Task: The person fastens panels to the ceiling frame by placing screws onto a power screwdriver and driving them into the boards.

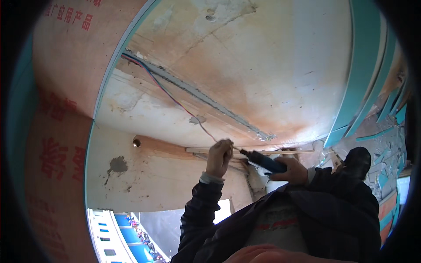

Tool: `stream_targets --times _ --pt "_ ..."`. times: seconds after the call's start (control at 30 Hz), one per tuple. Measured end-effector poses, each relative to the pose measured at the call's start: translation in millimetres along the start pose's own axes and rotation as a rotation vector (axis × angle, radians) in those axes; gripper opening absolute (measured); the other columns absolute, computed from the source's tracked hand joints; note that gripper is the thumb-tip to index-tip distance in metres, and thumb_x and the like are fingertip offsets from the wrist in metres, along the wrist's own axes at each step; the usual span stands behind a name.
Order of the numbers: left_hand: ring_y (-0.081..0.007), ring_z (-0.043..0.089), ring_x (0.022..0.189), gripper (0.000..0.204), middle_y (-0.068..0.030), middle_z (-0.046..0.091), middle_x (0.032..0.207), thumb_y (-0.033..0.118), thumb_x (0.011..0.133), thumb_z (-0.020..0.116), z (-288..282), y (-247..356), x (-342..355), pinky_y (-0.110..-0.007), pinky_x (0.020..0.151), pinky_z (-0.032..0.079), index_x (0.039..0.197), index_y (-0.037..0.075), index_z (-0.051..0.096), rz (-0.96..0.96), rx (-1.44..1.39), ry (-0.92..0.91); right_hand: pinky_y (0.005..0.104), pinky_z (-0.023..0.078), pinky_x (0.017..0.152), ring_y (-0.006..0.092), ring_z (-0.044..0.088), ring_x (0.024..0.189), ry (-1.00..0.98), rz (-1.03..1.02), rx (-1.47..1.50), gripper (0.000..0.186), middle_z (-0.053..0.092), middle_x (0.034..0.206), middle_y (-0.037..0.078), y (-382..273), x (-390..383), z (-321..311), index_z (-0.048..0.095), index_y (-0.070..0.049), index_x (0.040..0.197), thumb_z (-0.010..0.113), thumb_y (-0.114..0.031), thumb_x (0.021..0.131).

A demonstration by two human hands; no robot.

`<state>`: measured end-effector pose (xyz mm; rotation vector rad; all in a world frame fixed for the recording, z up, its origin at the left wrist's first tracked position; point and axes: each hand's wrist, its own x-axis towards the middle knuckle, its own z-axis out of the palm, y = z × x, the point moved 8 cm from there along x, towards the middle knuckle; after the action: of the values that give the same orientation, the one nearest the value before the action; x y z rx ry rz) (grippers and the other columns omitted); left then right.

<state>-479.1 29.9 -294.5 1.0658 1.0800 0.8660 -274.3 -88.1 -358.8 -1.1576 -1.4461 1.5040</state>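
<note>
My left hand (219, 158) is closed in a pinch around the ends of several thin electrical wires (176, 101), reddish, blue and yellowish. They hang in a slack line from a slot in the wall at the upper left. My right hand (291, 172) grips a dark blue and black power drill (267, 163) by its handle. The drill's nose points left toward my left fingers. A thin light-coloured piece spans the short gap between its tip and my fingertips; whether it is a bit or wire I cannot tell.
A grey-filled groove (206, 101) runs diagonally across the stained wall (280, 65). A board with red print (61, 105) stands left, green boards (366, 65) right. A wooden strip (285, 152) lies beyond the drill. Debris (386, 160) covers the floor beside a black boot (358, 163).
</note>
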Motion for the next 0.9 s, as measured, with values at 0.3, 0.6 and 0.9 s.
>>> stream_targets --times 0.3,0.6,0.9 --pt "-0.0053 0.026 0.051 0.026 0.0047 0.033 0.060 0.018 0.099 0.046 57 248 20 -0.021 0.047 0.022 0.112 -0.001 0.058 0.599 0.038 0.015 0.0300 0.049 0.088 0.0146 0.063 0.098 0.118 -0.575 0.221 0.048 0.065 0.104 0.009 -163 122 -22 0.054 0.000 0.119 0.077 -0.010 0.078" --pt "-0.0046 0.024 0.053 0.024 0.0056 0.030 0.062 0.017 0.097 0.050 59 346 -3 -0.021 0.047 0.019 0.110 -0.002 0.059 0.810 0.296 -0.011 0.0298 0.049 0.085 0.0140 0.061 0.089 0.055 -0.730 0.336 0.058 0.063 0.100 0.009 -242 174 -12 0.054 0.000 0.119 0.081 -0.025 0.074" --pt "-0.0045 0.026 0.053 0.027 0.0055 0.030 0.062 0.015 0.098 0.049 56 350 -6 -0.021 0.048 0.022 0.119 -0.002 0.055 0.793 0.373 0.017 0.0303 0.053 0.081 0.0212 0.064 0.086 0.078 -0.782 0.359 0.065 0.063 0.100 0.014 -243 180 -6 0.055 -0.001 0.120 0.083 -0.035 0.072"
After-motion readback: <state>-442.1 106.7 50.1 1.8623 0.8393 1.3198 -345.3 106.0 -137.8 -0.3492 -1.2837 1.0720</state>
